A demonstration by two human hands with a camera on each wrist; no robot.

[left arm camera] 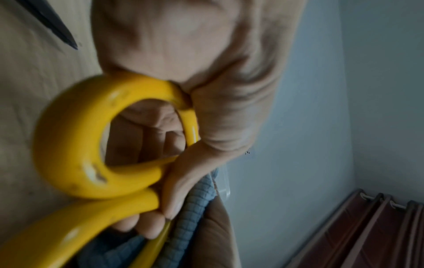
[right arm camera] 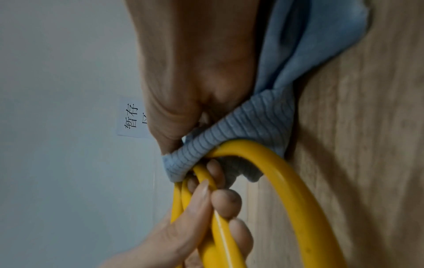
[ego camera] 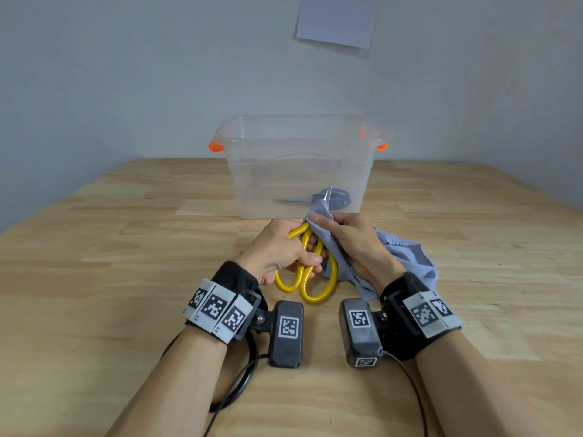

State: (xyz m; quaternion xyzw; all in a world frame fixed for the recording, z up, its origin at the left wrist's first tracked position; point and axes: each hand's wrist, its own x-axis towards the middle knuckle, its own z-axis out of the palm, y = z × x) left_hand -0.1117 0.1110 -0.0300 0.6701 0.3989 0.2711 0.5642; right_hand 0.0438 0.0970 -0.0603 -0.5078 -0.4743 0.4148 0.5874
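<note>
In the head view, your left hand (ego camera: 282,249) has its fingers curled round the yellow loops of the scissors (ego camera: 315,288), holding them above the table (ego camera: 126,247) with the blades pointing away from you. Your right hand (ego camera: 356,244) pinches the blue-grey cloth (ego camera: 407,253) tight round the blades, so only the blade tip (ego camera: 330,191) shows above the fold. Behind stands the clear bin (ego camera: 239,171), with a blue-handled tool (ego camera: 342,200) lying in it, seemingly another pair of scissors. By that, one piece looks finished and stowed, and this pair is mid-wipe.

In the left wrist view, though blurred, one yellow loop (left arm camera: 69,136) sits against your palm (left arm camera: 183,45), with fingertips (left arm camera: 151,226) wrapped under the lower loop. The ribbed cloth (left arm camera: 195,208) lies right beside them.

In the right wrist view, your right hand (right arm camera: 195,72) squeezes the cloth (right arm camera: 241,127) where the handles (right arm camera: 298,199) meet. The blades are hidden inside it, so you cannot judge how clean they are. Your left fingers (right arm camera: 224,203) clamp the loops below.

What looks left is to draw the cloth off the tip, let the cloth go, and lay the scissors in the bin. Mind the exposed point as you pull.
</note>
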